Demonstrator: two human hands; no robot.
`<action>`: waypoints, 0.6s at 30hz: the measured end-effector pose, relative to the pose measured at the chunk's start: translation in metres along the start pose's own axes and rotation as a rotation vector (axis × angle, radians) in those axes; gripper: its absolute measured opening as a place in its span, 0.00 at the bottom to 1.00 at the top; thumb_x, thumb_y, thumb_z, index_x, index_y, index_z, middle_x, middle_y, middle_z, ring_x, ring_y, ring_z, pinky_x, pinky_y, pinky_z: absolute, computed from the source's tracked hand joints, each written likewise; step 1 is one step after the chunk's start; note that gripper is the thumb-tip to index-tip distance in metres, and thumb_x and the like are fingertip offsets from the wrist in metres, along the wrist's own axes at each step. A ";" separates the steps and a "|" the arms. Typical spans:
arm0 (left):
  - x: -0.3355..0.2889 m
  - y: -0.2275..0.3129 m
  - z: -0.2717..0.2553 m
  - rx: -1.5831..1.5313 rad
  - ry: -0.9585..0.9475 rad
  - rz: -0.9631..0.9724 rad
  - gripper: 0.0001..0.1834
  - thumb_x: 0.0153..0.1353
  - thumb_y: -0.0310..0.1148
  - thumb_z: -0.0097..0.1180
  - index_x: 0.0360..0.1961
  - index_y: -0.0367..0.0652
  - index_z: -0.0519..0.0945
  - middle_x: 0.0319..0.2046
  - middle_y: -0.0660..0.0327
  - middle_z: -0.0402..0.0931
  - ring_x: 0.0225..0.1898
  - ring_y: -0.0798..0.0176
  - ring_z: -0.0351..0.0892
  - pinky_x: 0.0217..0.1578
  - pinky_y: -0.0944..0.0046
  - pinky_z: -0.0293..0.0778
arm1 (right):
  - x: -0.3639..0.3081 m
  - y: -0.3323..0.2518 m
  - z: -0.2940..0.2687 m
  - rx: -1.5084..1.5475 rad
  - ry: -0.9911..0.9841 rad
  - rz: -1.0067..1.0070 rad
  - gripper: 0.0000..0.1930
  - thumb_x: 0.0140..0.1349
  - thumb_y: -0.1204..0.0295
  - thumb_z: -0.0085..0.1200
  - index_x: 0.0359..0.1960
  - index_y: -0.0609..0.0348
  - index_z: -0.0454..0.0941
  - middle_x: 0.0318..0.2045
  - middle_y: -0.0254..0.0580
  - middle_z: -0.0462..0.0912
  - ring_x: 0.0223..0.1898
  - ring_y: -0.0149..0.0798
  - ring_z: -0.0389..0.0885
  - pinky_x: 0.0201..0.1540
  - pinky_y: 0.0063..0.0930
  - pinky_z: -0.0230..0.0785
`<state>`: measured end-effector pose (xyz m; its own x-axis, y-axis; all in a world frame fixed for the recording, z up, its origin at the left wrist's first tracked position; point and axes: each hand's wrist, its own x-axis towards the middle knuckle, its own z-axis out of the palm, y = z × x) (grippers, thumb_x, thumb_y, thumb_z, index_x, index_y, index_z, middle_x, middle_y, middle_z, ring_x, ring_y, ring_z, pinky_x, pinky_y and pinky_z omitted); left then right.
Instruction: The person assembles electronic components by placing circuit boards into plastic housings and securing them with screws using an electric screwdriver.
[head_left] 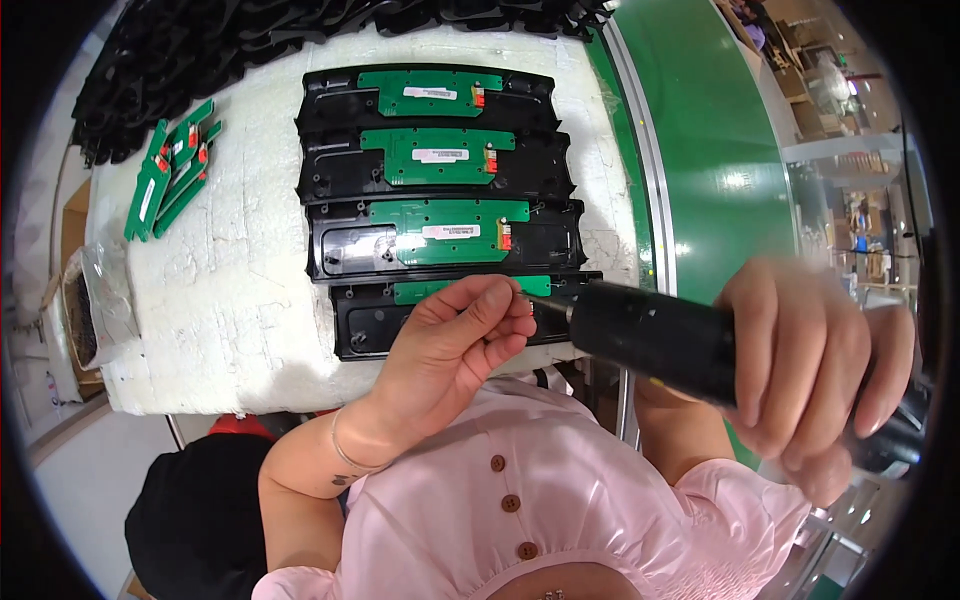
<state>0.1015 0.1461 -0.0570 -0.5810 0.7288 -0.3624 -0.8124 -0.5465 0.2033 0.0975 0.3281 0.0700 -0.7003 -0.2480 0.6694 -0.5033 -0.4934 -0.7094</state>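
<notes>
My right hand (pixel 815 365) is wrapped round a black electric screwdriver (pixel 655 338), which lies nearly level and points left. Its thin bit (pixel 548 303) reaches the fingertips of my left hand (pixel 455 335). Those fingertips are pinched together, and whatever they hold is too small to make out. Both hands are above the nearest black plastic housing (pixel 362 325), whose green circuit board (pixel 415 291) is partly hidden by my left hand. Beyond it, more black housings (pixel 340 240) lie in a column, each with a green circuit board (pixel 450 245) bearing a white label and a red-and-white connector.
Loose green circuit boards (pixel 150 195) are piled at the left of the white foam-like work surface (pixel 235 320). Many black plastic parts (pixel 200 50) are heaped along the far edge. A clear plastic bag (pixel 105 290) sits at the left edge. A metal rail (pixel 655 200) borders a green surface (pixel 715 150) at right.
</notes>
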 end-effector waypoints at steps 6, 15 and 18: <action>0.008 -0.004 0.002 -0.028 -0.027 -0.023 0.09 0.60 0.34 0.49 0.37 0.40 0.75 0.30 0.63 0.75 0.32 0.71 0.76 0.34 0.75 0.74 | -0.009 -0.001 -0.006 -0.082 -0.041 0.010 0.17 0.42 0.77 0.64 0.29 0.52 0.67 0.17 0.29 0.76 0.17 0.22 0.74 0.21 0.12 0.70; 0.008 -0.004 0.024 -0.069 -0.041 -0.241 0.24 0.65 0.43 0.37 0.52 0.31 0.64 0.52 0.46 0.64 0.53 0.55 0.67 0.52 0.65 0.66 | -0.004 0.042 -0.005 -0.507 0.527 0.086 0.15 0.44 0.78 0.45 0.38 0.59 0.63 0.11 0.25 0.60 0.11 0.24 0.57 0.20 0.22 0.53; 0.008 -0.001 0.018 0.108 -0.019 -0.239 0.20 0.66 0.33 0.31 0.54 0.29 0.61 0.50 0.43 0.66 0.51 0.50 0.69 0.52 0.64 0.68 | -0.005 0.059 -0.038 -0.483 0.452 0.161 0.12 0.45 0.76 0.43 0.34 0.63 0.65 0.15 0.33 0.63 0.14 0.27 0.58 0.22 0.26 0.57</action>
<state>0.0968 0.1593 -0.0439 -0.3717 0.8402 -0.3948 -0.9268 -0.3113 0.2102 0.0519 0.3316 0.0162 -0.8754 0.1378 0.4634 -0.4708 -0.0254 -0.8819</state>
